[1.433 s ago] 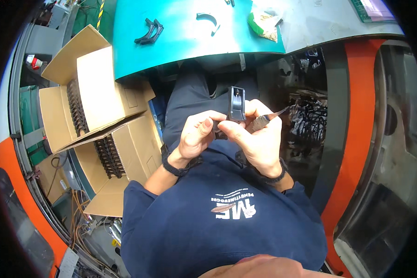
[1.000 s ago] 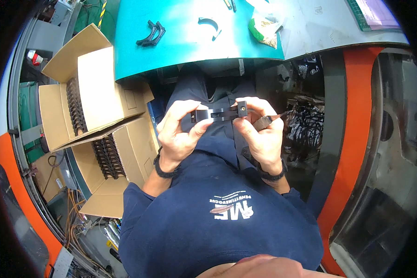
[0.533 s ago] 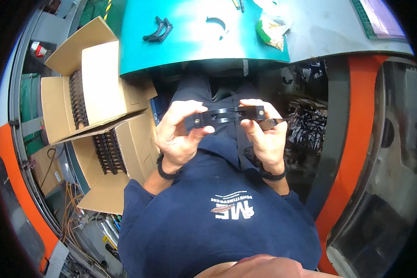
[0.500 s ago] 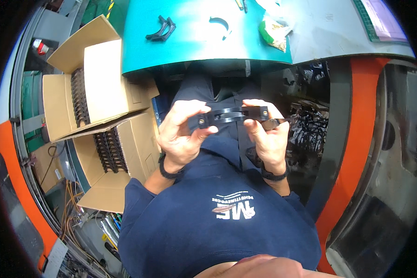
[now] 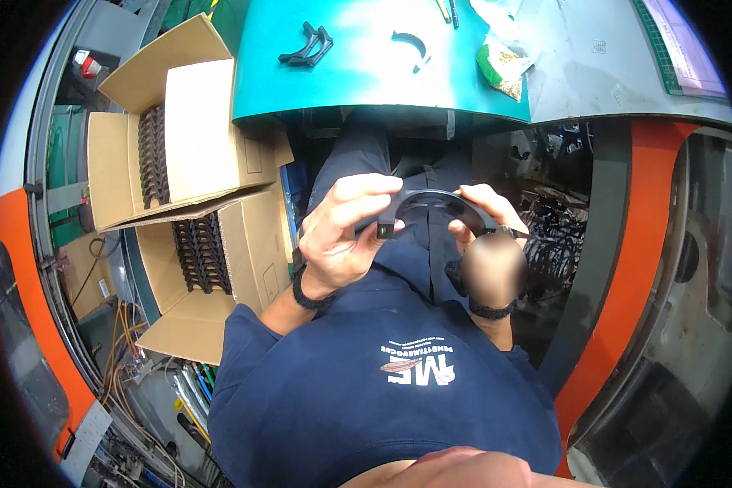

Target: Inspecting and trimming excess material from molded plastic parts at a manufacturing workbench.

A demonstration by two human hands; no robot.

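Observation:
Over my lap I hold a black arch-shaped bracket (image 5: 431, 196) with both hands, its curve facing up and away from me. My left hand (image 5: 340, 236) pinches its squared left end between thumb and fingers. At the other end, my right hand (image 5: 496, 259) has thumb and fingers closed on the bracket; part of this hand is blurred. A thin, dark, pointed piece (image 5: 516, 233) sticks out beside the right fingers, its kind unclear.
Ahead, a teal mat (image 5: 366, 89) carries a black angular bracket (image 5: 307, 47), a thin black curved strip (image 5: 420, 50) and a plastic bag of small brass-coloured pieces (image 5: 506, 71). Two open cardboard boxes (image 5: 203, 138) with stacked black parts stand left. An orange post (image 5: 626, 268) rises right.
The bracket has been turned between my hands: its narrow side with the small holes faced me before, and now its arch shows. Both hands still hold it.

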